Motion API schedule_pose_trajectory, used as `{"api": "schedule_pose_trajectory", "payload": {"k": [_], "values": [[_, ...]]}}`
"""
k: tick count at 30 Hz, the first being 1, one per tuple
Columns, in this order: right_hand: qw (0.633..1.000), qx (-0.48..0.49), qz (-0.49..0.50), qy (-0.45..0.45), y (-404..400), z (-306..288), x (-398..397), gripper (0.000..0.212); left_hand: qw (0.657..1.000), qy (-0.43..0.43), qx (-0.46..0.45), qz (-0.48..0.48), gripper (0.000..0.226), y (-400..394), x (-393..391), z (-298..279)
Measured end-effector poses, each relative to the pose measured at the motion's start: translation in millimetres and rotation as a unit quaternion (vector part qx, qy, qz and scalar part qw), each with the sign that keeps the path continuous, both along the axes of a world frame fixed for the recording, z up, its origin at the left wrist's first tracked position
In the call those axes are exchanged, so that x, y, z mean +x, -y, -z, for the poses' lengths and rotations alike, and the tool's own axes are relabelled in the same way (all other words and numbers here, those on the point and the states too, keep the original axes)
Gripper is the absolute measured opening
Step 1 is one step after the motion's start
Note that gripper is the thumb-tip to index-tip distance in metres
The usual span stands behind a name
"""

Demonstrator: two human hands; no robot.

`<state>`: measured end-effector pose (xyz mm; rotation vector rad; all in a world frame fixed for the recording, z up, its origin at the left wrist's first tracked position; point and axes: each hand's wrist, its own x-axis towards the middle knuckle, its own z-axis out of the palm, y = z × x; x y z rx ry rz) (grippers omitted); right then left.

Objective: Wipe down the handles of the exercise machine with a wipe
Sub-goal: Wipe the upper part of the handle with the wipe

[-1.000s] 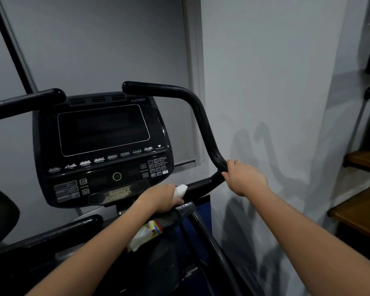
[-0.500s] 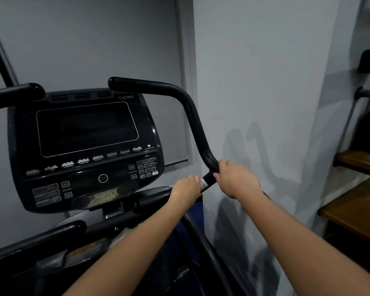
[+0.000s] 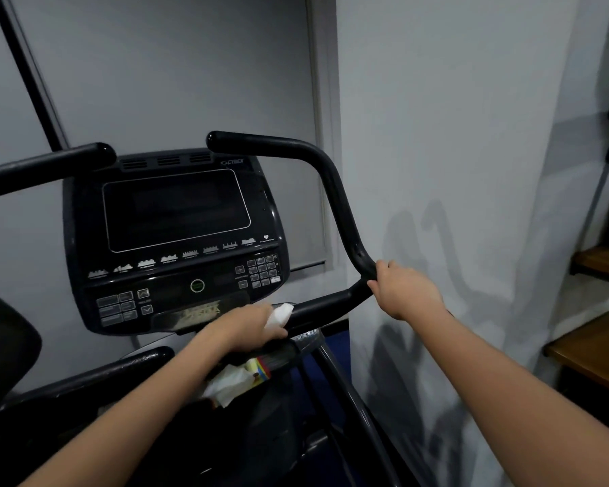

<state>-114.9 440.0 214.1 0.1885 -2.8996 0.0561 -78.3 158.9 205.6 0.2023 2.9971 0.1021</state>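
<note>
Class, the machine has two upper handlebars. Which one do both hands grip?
The right handlebar: the left hand holds the wipe on it, the right hand grips its bend. The left handlebar is untouched.

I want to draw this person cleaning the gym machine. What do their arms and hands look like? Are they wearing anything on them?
Both arms are bare: no sleeves reach into the picture, right down to the bottom edge. The left hand and the right hand have no gloves, and I can't see any watch, bracelet or rings on the parts that show. So draw two long, plain forearms with uncovered hands.

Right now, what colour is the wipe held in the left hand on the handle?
White. The wipe shows at the left hand on the black curved handle, head view.
</note>
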Motion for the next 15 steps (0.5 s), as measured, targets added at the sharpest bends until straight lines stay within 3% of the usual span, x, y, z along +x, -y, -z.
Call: {"api": "schedule_pose_trajectory", "payload": {"k": [2,4,5,7,12,15], "values": [[1.0,0.016,0.005,-0.008,1.4,0.7,1.3,0.039,0.981,-0.161,-0.108,0.017,0.046,0.1,7.9,25.7],[0.999,0.027,0.008,-0.014,1.9,1.2,1.6,0.039,0.934,-0.282,-0.214,0.05,0.039,-7.2,6.0,50.0],[0.999,0.031,0.008,-0.016,1.8,1.7,1.1,0.039,0.907,-0.344,-0.235,0.062,0.029,-11.9,-0.8,59.9],[0.999,0.034,0.006,-0.019,1.6,2.7,-0.5,0.039,0.885,-0.392,-0.235,0.086,0.017,-26.1,-17.1,69.6],[0.999,0.033,0.001,-0.025,1.0,3.9,-4.4,0.041,0.896,-0.339,-0.256,0.127,0.018,-85.1,-53.9,65.7],[1.0,0.024,-0.005,-0.015,0.6,2.5,-6.6,0.04,0.967,-0.191,-0.138,0.099,0.034,-112.5,-74.4,45.7]]}}
